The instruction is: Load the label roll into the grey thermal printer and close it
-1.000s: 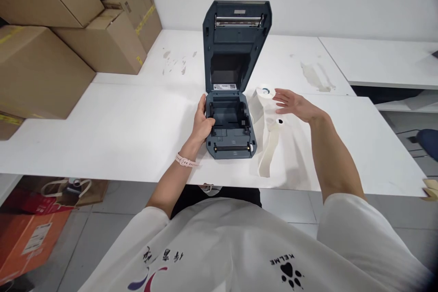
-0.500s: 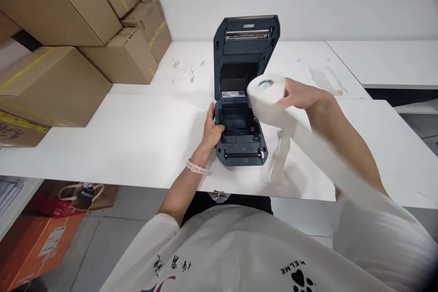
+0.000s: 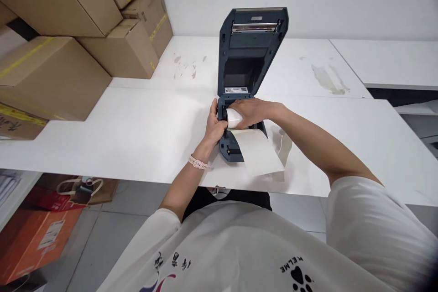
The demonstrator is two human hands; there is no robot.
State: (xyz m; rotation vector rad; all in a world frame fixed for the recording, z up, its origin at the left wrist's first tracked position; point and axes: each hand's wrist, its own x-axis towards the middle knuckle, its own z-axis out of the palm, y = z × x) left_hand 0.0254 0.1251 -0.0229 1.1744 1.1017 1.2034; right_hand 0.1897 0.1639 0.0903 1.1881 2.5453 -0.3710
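Observation:
A dark grey label printer [image 3: 243,45] stands on the white table with its lid raised. My left hand [image 3: 215,128] grips the left side of the printer's base, thumb over the inner edge by the roll bay. My right hand [image 3: 255,112] is wrapped over a white label roll [image 3: 234,118], which sits in the bay. From the roll a loose strip of label paper [image 3: 258,150] runs forward across the printer's front and over the table. The roll's right end is hidden under my right hand.
Stacked cardboard boxes [image 3: 61,82] fill the left of the white table [image 3: 164,137]. A curled paper strip [image 3: 284,146] lies right of the printer. An orange box [image 3: 41,242] and a paper bag [image 3: 106,191] are on the floor at lower left.
My right hand has brought the label roll left and down from beside the printer into its open bay. The trailing strip now falls over the printer's front. My left hand keeps its hold.

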